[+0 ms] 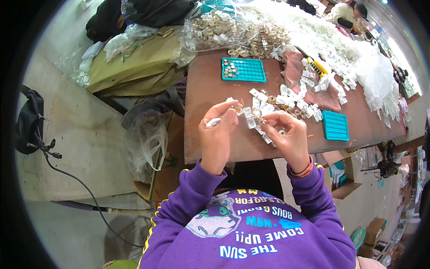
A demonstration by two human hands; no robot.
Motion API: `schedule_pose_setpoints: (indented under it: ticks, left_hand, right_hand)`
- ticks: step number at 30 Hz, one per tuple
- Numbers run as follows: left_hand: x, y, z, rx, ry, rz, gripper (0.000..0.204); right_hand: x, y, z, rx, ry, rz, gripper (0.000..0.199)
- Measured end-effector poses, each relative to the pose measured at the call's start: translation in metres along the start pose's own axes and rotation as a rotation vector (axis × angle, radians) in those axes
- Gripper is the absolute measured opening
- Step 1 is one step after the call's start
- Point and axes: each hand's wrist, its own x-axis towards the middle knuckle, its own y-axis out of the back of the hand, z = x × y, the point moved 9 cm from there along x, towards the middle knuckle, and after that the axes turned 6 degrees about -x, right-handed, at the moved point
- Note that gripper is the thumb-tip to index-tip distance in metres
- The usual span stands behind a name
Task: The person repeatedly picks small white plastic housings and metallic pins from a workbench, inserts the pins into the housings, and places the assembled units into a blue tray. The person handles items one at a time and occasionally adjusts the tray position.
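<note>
I see both hands [215, 140] pinched on small shiny pieces [236, 107], white rectangular plastic tags [251, 123] crowding between, a lettered purple sweatshirt [309, 235] behind.

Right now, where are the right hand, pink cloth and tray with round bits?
Right hand [290, 135]: head view, thumb side.
Pink cloth [293, 65]: head view, upper part.
Tray with round bits [253, 71]: head view, bare right side.

The sweatshirt [251, 215] is purple, striped with yellow; both trays [251, 71] are teal, the tags [267, 109] white, the desk [210, 89] brown, the cloth [292, 67] pink, the pliers' handles [315, 67] yellow and black.
</note>
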Motion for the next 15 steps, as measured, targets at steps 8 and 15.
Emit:
schedule_pose_setpoints:
  ticks: [8,15]
  left_hand:
    - [-0.001,0.001,-0.002,0.009,0.064,0.017,0.021]
    - [-0.013,-0.002,-0.011,0.162,0.071,-0.014,0.018]
  right_hand:
    - [-0.004,0.011,-0.032,0.044,0.226,0.150,0.027]
    - [-0.010,-0.013,-0.058,-0.313,0.504,0.194,0.031]
